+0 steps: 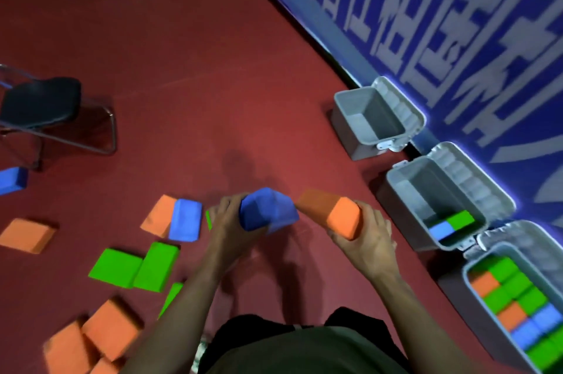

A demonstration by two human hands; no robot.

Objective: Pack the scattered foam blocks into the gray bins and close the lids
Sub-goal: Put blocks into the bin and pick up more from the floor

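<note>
My left hand (227, 221) grips a blue foam block (266, 210) above the red floor. My right hand (364, 239) grips an orange foam block (332, 212) just right of it. Three gray bins stand open along the blue wall at the right. The far bin (347, 99) holds nothing that I can see. The middle bin (396, 184) has a blue and a green block at its bottom. The near bin (466, 273) is nearly full of green, orange and blue blocks. All three lids lean back against the wall.
Loose blocks lie on the floor to the left: an orange one (26, 235), an orange-and-blue pair (173, 218), green ones (137, 267), several orange ones (91, 340) and a blue one (12, 180). A black folding chair (39, 105) stands at far left.
</note>
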